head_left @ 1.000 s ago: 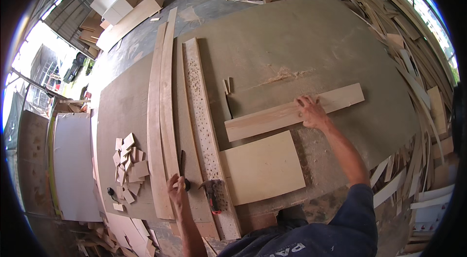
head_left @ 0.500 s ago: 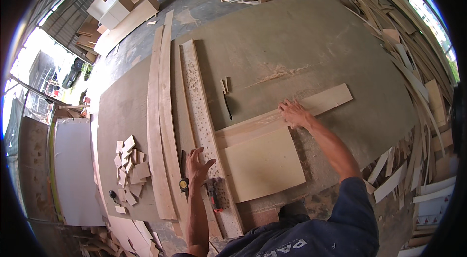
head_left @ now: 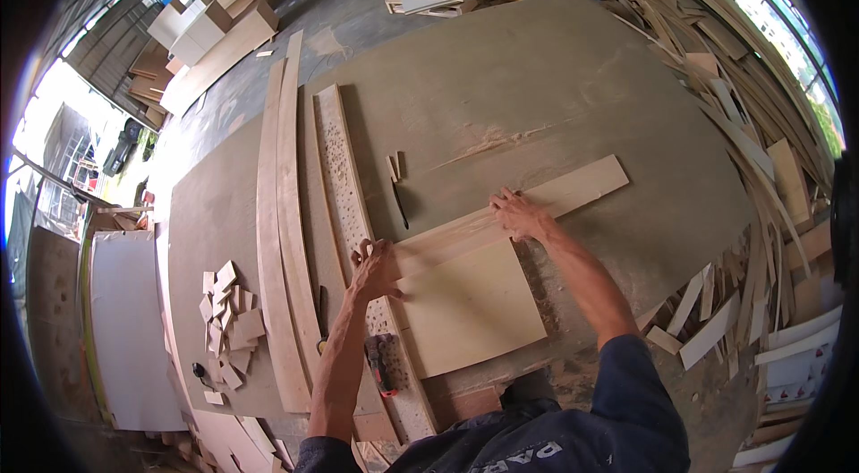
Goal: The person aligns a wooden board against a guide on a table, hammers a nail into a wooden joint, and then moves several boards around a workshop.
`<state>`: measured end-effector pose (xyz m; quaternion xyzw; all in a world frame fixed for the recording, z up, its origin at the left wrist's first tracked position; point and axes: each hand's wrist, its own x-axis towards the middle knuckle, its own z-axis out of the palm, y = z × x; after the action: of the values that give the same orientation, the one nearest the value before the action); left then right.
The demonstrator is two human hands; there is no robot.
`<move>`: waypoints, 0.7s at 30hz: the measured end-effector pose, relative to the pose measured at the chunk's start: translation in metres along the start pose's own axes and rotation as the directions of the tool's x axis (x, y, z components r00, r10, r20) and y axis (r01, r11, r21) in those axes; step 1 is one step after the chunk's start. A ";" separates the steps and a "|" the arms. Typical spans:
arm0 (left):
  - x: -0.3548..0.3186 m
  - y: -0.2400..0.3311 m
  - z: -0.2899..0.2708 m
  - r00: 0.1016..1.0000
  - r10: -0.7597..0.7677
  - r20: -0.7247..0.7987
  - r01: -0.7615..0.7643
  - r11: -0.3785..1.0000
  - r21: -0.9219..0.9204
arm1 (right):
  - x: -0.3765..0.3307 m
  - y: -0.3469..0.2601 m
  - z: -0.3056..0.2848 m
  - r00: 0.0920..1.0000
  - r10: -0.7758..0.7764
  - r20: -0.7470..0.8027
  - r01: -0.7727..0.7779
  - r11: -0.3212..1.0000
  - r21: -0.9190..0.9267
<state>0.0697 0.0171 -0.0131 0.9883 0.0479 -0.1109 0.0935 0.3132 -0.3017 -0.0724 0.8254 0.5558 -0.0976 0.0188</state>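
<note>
A pale rectangular panel (head_left: 479,312) lies flat on the broad brown surface (head_left: 582,70). The wooden plank (head_left: 582,189) lies along the panel's far edge, running out past its far right corner. The right hand (head_left: 519,215) is on the plank just beyond that corner — fingers bent over the far side, thumb toward the near side, with hold of its width. The left hand (head_left: 376,269) is at the panel's far left corner, by the plank's left end, half-curled with the thumb out to one side; whether it grips anything, I cannot tell.

Left of the panel runs a long speckled strip (head_left: 338,170), with a red-and-black hammer (head_left: 380,367) lying on it. Farther left are two long boards (head_left: 284,204), then a heap of small wood pieces (head_left: 234,316). Beyond the panel — past the plank — lie a thin black tool (head_left: 399,204) and two short sticks (head_left: 399,166).
</note>
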 end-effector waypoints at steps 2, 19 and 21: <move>0.001 -0.010 0.007 1.000 -0.016 0.025 0.016 1.000 0.000 | 0.006 -0.004 -0.006 0.999 0.003 0.040 -0.003 1.000 -0.009; 0.013 -0.026 0.042 0.998 -0.065 -0.002 0.065 0.997 -0.039 | -0.180 -0.260 0.012 0.944 0.275 -0.182 -0.145 0.843 0.518; 0.016 -0.016 0.036 0.998 -0.058 0.024 0.060 0.995 -0.081 | -0.187 -0.275 0.042 0.915 0.297 -0.273 -0.170 0.897 0.408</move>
<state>0.0762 0.0272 -0.0543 0.9805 0.0806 -0.1224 0.1310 -0.0143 -0.3735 -0.0583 0.8795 0.4174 -0.0603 -0.2205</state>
